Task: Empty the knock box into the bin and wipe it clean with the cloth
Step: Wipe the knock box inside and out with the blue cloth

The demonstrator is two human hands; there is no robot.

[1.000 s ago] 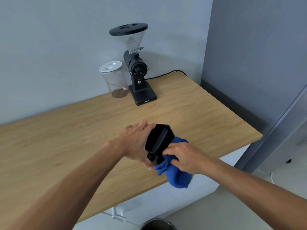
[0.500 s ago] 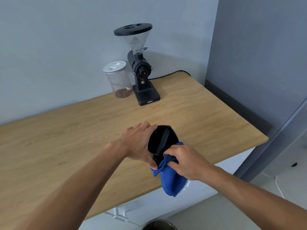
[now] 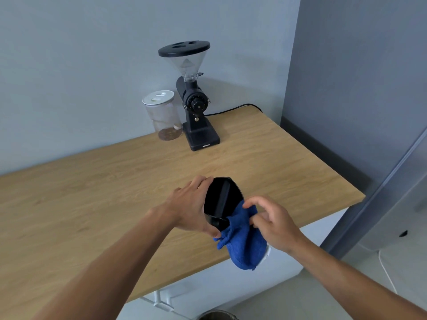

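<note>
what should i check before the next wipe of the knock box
1. Left hand has a firm grip on the knock box: ok, fingers wrap its side.
2. Box is off the table and tilted so its opening faces up toward the camera: ok.
3. Right hand grips the cloth: ok, pinched at its upper part, though some fingers are spread.
4. Cloth reaches the box: ok, its top edge lies against the lower rim; most of it hangs below.
5. Box emptied of grounds: cannot tell, the inside is too dark.
6. Bin ready below: cannot tell, only its rim shows at the frame's bottom edge.
</note>
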